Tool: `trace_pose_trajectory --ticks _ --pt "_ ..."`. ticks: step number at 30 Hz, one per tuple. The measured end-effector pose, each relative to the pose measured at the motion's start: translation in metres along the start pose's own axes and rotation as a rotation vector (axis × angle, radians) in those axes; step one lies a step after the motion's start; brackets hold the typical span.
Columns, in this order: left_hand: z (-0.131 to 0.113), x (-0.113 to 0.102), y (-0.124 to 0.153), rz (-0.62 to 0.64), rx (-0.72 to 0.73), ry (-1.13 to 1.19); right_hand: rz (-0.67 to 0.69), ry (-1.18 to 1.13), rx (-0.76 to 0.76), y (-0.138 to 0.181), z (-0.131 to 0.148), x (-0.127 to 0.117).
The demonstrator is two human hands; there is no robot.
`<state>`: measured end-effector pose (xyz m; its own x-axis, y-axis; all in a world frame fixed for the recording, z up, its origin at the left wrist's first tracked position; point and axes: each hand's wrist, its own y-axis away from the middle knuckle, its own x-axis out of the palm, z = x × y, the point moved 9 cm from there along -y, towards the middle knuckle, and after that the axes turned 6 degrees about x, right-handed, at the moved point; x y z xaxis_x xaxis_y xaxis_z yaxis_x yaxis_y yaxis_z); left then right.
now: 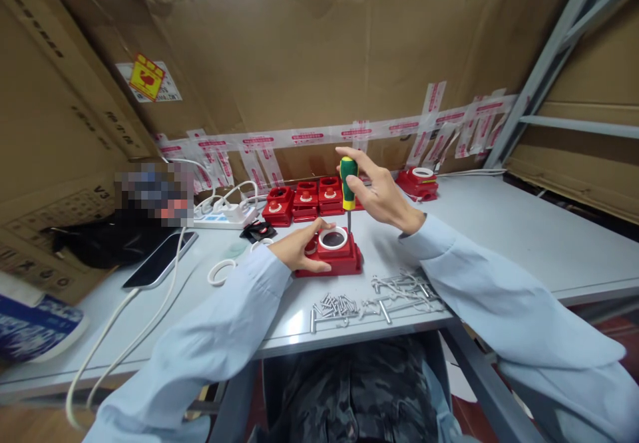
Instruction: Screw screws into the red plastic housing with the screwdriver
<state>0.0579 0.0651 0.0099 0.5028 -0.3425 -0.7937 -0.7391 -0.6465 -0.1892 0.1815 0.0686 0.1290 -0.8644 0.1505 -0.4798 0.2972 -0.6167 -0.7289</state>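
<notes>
Right hand (382,197) wraps the screwdriver (348,185) upright over the red box (335,257) — left hand (298,249) clamps its side (screws (372,300) along the worktop's near edge)

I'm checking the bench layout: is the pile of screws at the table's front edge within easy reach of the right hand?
Probably yes: the screws lie just below the right hand, nothing between, though it holds the screwdriver.

On my feed, a pile of loose metal screws (369,302) lies near the front edge of the grey desk (524,237). A row of red housings (304,202) stands further back, with one more red unit (418,182) off to the right. At left I see a phone (160,260) on a white cable (124,336), a white power strip (224,215), a loose white ring (220,272), and taped cardboard (309,50) behind.
</notes>
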Motion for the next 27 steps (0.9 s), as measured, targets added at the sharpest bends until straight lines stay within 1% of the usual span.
trace_pose_trajectory --ticks 2,4,6,8,9,10,12,14,15,16,19,21,23,25,27 --pt "0.001 0.0 0.0 0.0 -0.006 0.003 0.061 -0.081 0.007 -0.003 -0.001 0.0" --pt "0.002 0.0 0.0 -0.003 -0.01 0.003 0.069 -0.099 0.03 -0.004 -0.003 -0.001" --pt "0.002 0.0 0.0 -0.005 -0.01 0.0 0.0 -0.034 0.032 -0.003 -0.002 -0.004" --pt "0.002 0.0 0.0 0.0 -0.007 -0.01 -0.086 0.066 0.003 0.0 0.001 -0.008" --pt "0.002 0.0 0.0 0.0 -0.002 -0.015 -0.103 0.1 -0.018 0.001 0.004 -0.008" --pt "0.002 0.0 0.0 0.0 0.003 -0.019 -0.097 0.112 -0.035 0.002 0.005 -0.007" --pt "0.003 0.001 0.0 0.002 0.009 -0.014 -0.031 0.064 -0.049 0.002 0.006 -0.002" --pt "0.004 0.001 0.0 -0.004 0.003 0.004 0.051 -0.025 -0.027 0.001 0.004 0.004" --pt "0.004 0.001 0.0 -0.006 -0.001 0.013 0.064 -0.045 -0.01 0.001 0.002 0.005" --pt "0.004 0.001 0.0 -0.009 -0.006 0.021 0.049 -0.037 0.005 0.0 0.002 0.004" --pt "0.004 0.001 -0.001 -0.006 -0.009 0.024 -0.062 0.089 0.01 0.002 0.004 -0.004" --pt "0.004 0.001 -0.001 0.003 -0.005 0.005 -0.069 0.125 -0.013 0.003 0.008 -0.004" --pt "0.004 0.001 -0.001 0.007 -0.002 -0.008 -0.009 0.059 -0.018 0.003 0.008 0.0" --pt "0.005 0.001 -0.001 0.013 -0.004 -0.006 0.049 -0.061 0.001 0.003 0.004 0.003" --pt "0.005 0.001 -0.001 0.021 -0.013 -0.003 0.058 -0.125 0.023 0.002 0.001 0.005"
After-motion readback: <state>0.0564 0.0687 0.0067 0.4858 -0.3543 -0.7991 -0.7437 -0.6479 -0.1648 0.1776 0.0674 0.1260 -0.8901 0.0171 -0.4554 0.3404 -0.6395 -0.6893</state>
